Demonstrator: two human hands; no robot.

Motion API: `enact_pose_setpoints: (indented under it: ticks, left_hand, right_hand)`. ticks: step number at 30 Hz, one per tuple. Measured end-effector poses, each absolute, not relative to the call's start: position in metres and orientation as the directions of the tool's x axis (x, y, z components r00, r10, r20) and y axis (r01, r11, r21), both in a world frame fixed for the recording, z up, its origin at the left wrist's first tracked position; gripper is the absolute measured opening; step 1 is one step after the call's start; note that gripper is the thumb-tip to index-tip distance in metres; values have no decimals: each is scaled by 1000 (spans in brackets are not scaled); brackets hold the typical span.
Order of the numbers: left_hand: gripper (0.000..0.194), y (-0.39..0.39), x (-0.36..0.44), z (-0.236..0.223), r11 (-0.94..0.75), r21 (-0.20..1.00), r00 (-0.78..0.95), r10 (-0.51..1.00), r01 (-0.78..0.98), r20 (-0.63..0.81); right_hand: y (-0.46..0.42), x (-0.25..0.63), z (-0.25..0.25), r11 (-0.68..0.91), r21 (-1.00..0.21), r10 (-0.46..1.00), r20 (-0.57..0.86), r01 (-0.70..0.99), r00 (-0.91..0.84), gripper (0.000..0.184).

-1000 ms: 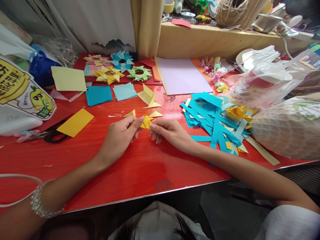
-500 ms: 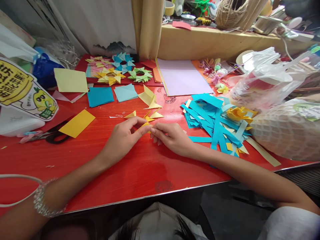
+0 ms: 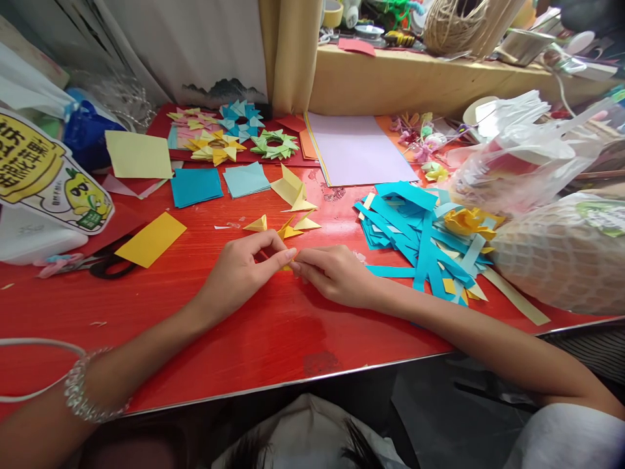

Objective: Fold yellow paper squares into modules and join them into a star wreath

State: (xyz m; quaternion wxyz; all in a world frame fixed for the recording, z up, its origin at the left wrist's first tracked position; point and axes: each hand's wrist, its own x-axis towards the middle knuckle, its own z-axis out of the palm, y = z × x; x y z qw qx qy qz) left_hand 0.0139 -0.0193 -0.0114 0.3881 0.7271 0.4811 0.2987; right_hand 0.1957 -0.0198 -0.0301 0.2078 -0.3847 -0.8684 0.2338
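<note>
My left hand [image 3: 241, 270] and my right hand [image 3: 332, 273] meet fingertip to fingertip on the red table [image 3: 273, 339], both pinched on a small folded yellow paper piece [image 3: 288, 266] that is almost hidden under the fingers. Just beyond the fingers lie a few loose folded yellow points [image 3: 289, 228]. A larger pale yellow folded piece [image 3: 291, 190] sits further back.
A heap of blue and yellow paper strips [image 3: 422, 241] lies right of my right hand. Black scissors [image 3: 100, 266] and a yellow square [image 3: 150, 240] lie at left. Blue squares [image 3: 196, 186], finished paper rings [image 3: 234, 137], a lilac sheet [image 3: 359, 148] and plastic bags [image 3: 527, 153] crowd the back and right.
Both hands have drawn slightly nearer to me and pressed down closer together. The yellow piece, plainly visible between the fingertips before, is now nearly covered.
</note>
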Motion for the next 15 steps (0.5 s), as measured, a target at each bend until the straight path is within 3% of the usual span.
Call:
enact_pose_setpoints:
  ticks: [5,10,15]
  left_hand:
    - [26,-21,13,-12,-198,853,333,943,482,31]
    - [34,-14,12,-17,-56,917,248,968,394,-47]
    - [26,-13,10,-15,-116,886,293,956,450,-23]
  right_hand:
    - [-21,196,-30,612,-558,749,180,561,-638,28]
    - [-17,196,-27,469,-704,836,160,533,-525,27]
    - [-15,196,-27,448,-725,862,195,523,-468,28]
